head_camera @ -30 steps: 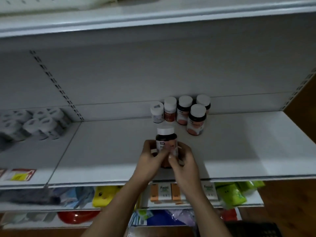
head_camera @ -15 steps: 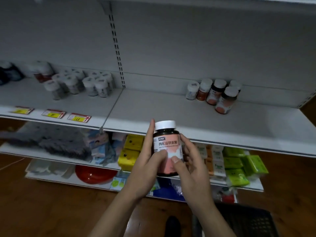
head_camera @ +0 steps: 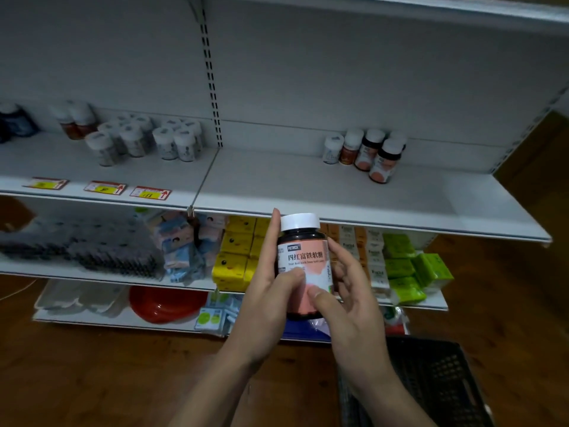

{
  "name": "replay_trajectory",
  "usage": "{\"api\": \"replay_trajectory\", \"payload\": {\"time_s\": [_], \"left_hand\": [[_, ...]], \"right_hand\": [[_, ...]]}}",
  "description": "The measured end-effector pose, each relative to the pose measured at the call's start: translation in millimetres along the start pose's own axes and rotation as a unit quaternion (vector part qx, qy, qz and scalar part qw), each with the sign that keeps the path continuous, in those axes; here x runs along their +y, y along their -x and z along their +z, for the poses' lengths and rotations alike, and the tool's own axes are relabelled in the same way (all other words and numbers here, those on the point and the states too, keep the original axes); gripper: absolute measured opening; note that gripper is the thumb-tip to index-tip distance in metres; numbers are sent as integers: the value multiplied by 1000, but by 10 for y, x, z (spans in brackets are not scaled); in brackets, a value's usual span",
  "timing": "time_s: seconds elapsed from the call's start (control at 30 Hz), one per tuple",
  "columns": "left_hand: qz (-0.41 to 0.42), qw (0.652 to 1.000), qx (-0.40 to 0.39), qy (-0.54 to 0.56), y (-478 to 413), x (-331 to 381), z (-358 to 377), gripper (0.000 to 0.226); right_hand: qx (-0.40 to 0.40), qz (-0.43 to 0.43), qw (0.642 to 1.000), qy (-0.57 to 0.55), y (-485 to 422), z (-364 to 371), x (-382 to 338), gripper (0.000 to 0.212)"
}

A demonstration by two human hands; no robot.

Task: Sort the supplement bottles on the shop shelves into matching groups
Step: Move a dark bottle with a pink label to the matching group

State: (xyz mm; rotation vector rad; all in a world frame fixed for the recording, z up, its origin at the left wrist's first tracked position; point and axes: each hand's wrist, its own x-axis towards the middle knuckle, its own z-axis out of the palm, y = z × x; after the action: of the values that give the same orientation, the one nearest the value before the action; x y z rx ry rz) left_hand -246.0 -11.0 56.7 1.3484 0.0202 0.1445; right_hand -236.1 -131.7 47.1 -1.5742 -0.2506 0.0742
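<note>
As the label faces the camera, the pink-label bottle [head_camera: 303, 263] is held upright in front of the shelf [head_camera: 277, 180] — left hand [head_camera: 266, 300] and right hand [head_camera: 349, 306] fingers [head_camera: 275, 229] curled round it, probably for reading; matching bottles [head_camera: 382, 167] stand at the shelf's back right.

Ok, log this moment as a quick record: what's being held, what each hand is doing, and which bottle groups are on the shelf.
held item: dark supplement bottle, white cap, pink label, upright, off the shelf
left hand: grips its left side, thumb on label
right hand: holds its right side, thumb on label
right bay: five bottles at the back; two pink-label bottles look like a match
left bay: white-capped jars clustered, orange-label bottles behind them
shelf edge: three yellow price tags
floor: black basket, lower right
</note>
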Motion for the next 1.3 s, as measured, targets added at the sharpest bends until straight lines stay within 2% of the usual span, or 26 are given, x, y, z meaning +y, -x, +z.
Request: {"api": "replay_trajectory", "payload": {"time_s": [0.27,0.43,0.63,0.7,0.8,0.87,1.0,1.13,1.3], "left_hand": [[16,1000,5,-23,94,62,356,76],[23,1000,-4,-4,104,26,806,74],[28,999,20,4,107,-105,1251,74],[38,998,48,-11,108,-151,1399,74],[57,993,84,-65,92,-205,1614,83],[56,991,90,-79,61,-253,1719,87],[50,990,97,-90,-2,-328,1853,87],[15,994,90,-62,-54,-368,1949,59],[-1,992,102,-74,-97,-367,1863,69]], "right_hand": [[-11,14,998,-63,83,-354,-164,46],[3,-3,997,-79,129,-791,-203,52],[-10,-2,994,-108,155,-1207,-150,49],[-22,29,986,-163,138,-1344,-151,50],[-57,92,952,-285,86,-1531,-168,49],[-63,104,944,-307,61,-1645,-159,47],[-42,91,952,-290,39,-1787,-119,44],[30,24,976,-215,-7,-1813,-83,47],[20,32,978,-206,-72,-1730,-27,49]]}}
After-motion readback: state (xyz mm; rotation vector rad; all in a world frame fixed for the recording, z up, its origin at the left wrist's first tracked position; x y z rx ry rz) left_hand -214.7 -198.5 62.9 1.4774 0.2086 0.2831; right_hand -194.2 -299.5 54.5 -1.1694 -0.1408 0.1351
